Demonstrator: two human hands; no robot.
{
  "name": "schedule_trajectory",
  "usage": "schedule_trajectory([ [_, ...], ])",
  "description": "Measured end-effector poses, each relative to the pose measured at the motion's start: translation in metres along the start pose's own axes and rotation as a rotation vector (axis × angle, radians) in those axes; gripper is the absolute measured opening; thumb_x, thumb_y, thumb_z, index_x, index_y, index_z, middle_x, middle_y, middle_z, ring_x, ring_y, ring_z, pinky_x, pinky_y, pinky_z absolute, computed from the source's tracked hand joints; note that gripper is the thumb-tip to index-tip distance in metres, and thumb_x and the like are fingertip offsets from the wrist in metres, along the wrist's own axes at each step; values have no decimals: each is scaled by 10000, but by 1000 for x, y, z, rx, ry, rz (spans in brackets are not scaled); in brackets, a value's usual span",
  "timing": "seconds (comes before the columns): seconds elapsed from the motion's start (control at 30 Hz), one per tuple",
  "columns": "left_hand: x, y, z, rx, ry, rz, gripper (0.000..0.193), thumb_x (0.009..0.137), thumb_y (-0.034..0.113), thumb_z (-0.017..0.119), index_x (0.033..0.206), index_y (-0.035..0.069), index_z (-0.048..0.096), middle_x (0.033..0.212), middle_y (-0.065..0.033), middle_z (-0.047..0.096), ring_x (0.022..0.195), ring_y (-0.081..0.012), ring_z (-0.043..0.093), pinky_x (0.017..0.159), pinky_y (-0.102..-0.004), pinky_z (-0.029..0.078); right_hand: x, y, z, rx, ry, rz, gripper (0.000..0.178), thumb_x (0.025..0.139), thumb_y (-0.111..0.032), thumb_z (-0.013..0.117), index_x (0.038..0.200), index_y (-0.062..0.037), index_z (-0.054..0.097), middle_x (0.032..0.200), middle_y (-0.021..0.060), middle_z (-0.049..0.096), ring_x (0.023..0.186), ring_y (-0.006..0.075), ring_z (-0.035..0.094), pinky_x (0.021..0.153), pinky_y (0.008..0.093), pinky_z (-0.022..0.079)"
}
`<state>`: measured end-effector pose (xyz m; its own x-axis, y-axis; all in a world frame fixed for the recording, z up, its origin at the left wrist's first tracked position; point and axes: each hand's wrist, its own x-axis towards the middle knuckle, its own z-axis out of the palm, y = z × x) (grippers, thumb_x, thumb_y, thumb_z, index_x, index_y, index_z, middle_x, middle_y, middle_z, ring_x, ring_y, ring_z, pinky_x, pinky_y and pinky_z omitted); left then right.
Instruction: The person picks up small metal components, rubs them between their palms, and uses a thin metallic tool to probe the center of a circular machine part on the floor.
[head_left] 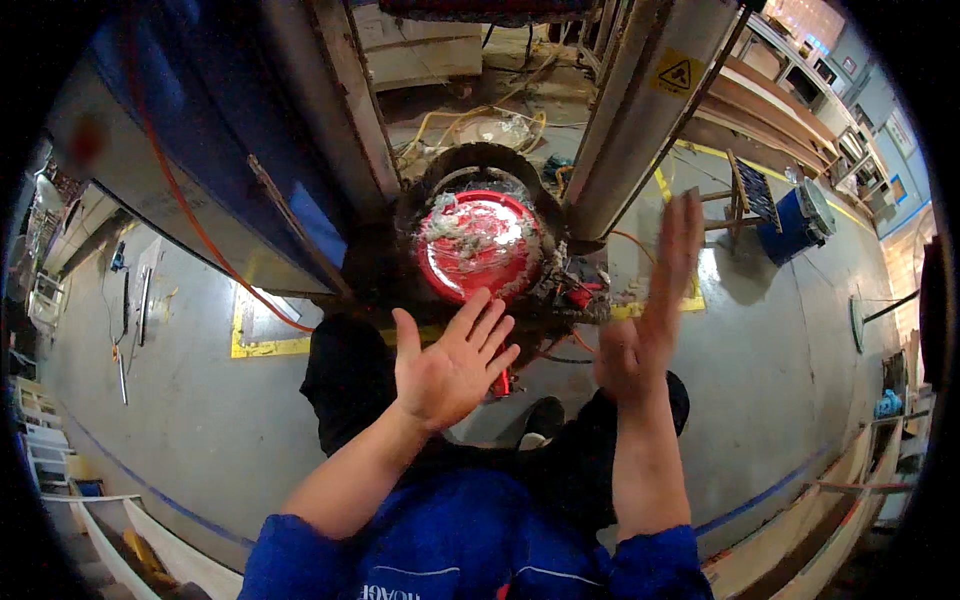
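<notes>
My left hand is held palm up with its fingers spread, and nothing lies in it. Its fingertips appear just in front of a round red surface, glossy and smeared with pale, fibrous scraps. That red round sits in a dark, dirty round base between two upright posts. Raised to the right, my right hand has its fingers stretched upward and looks slightly blurred; I see nothing in it. A small red item lies among dark debris right of the round base. Part of another red object shows beside my left fingers.
Metal posts and a blue machine panel frame the work spot. An orange hose hangs at left; a yellow hose lies behind. At right stand a small stool and a blue bucket.
</notes>
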<state>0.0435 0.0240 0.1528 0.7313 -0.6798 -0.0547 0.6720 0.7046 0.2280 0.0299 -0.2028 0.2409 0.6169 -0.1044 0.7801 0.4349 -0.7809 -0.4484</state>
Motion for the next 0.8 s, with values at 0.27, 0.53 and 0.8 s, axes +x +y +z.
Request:
schedule_trajectory([
  [0.27,-3,5,28,174,20,-21,1114,864,901,294,1635,103,193,1700,-144,163,1572,-322,133,1267,-459,82,-189,81,105,-476,-718,376,823,1010,-584,489,1594,-40,286,1577,242,359,1449,401,355,1201,508,248],
  [0.53,16,-9,-5,2189,-570,882,887,863,628,627,1510,46,453,1580,-207,396,1464,-432,346,1202,-542,265,-88,-44,72,1757,-435,1024,991,955,-812,246,1628,-86,213,1676,106,263,1509,273,318,1211,418,274],
  [0.8,-18,47,-94,1886,579,345,207,950,202,657,1041,28,722,974,-157,746,931,-310,713,816,-388,551,-28,-159,-33,2140,-743,505,1089,885,-814,408,1629,-62,148,1688,164,178,1526,362,248,1226,512,174],
])
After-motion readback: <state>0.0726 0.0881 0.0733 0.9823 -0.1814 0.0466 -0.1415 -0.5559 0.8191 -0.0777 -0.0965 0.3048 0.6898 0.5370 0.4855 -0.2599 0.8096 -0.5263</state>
